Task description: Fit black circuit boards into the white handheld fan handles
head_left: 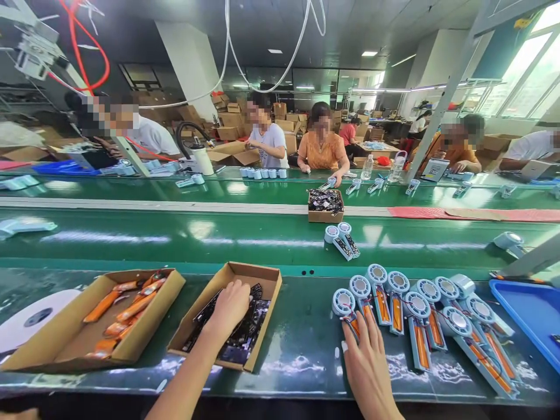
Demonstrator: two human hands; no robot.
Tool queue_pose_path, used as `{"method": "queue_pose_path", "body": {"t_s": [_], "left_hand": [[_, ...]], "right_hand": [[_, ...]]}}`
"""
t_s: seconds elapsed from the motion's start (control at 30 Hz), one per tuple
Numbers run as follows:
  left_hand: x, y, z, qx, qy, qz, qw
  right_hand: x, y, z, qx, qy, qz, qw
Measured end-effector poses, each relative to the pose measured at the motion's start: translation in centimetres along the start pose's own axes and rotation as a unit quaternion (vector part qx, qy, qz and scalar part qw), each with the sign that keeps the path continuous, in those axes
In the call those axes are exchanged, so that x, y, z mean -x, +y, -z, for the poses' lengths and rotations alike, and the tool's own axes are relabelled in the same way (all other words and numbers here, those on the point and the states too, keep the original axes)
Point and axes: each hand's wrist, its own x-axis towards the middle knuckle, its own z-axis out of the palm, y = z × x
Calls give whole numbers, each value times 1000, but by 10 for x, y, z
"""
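Note:
My left hand point(233, 303) reaches into a cardboard tray point(256, 269) of black circuit boards point(242, 344). Its fingers are curled down among the boards; the fingertips, and anything in them, are hidden. My right hand point(366, 356) is open, its fingers stretched over the handle of a light-blue handheld fan point(343, 302) at the left end of a group. In that group, several more fans point(417, 306) lie with open handles showing orange batteries and thin wires. Left of the boards, another cardboard tray point(65, 353) contains orange-wrapped batteries point(133, 306).
A white disc point(37, 318) lies far left, a blue tray point(525, 309) far right. Two fans with black boards point(341, 242) rest on the green conveyor point(153, 239). Beyond stands another box of boards point(326, 214). Several co-workers sit opposite, one in orange point(321, 150).

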Motion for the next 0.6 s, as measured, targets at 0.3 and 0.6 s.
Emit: {"method": "queue_pose_path", "body": {"t_s": [0.3, 0.6], "left_hand": [[15, -4, 27, 154, 83, 42, 984], [96, 94, -1, 671, 110, 144, 719]], "right_hand": [[6, -10, 33, -95, -53, 80, 991], [-10, -12, 48, -219, 3, 69, 973]]}}
